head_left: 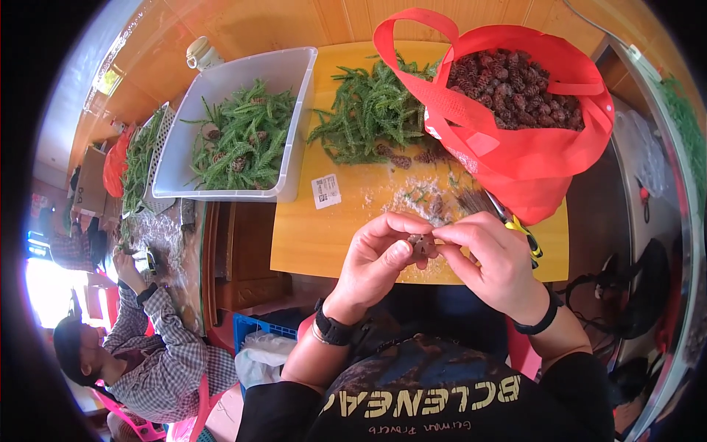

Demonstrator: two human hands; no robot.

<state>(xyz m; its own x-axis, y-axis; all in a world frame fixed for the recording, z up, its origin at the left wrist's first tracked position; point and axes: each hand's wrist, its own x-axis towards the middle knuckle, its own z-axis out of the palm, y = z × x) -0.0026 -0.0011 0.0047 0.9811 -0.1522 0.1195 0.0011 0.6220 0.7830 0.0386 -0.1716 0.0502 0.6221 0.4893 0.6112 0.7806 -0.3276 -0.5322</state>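
Note:
Over the near edge of the yellow table (305,239), my left hand (372,258) pinches a small brown pine cone (422,246) between thumb and fingers. The fingertips of my right hand (497,261) close against the same cone from the other side; whether they also grip something thin is too small to tell. Just beyond my hands, white flakes (409,199) lie scattered around a loose pine cone (437,205). A bundle of thin dark stems or wires (475,201) and yellow-and-black handled pliers (524,230) rest beside my right hand.
A red fabric bag (515,162) full of pine cones (508,88) stands at the back right. Green artificial pine sprigs (372,114) are heaped beside it. A translucent bin (298,166) holds more sprigs and cones. A white label (326,191) lies nearby. Leftward, a person in checks (173,361) works at another table.

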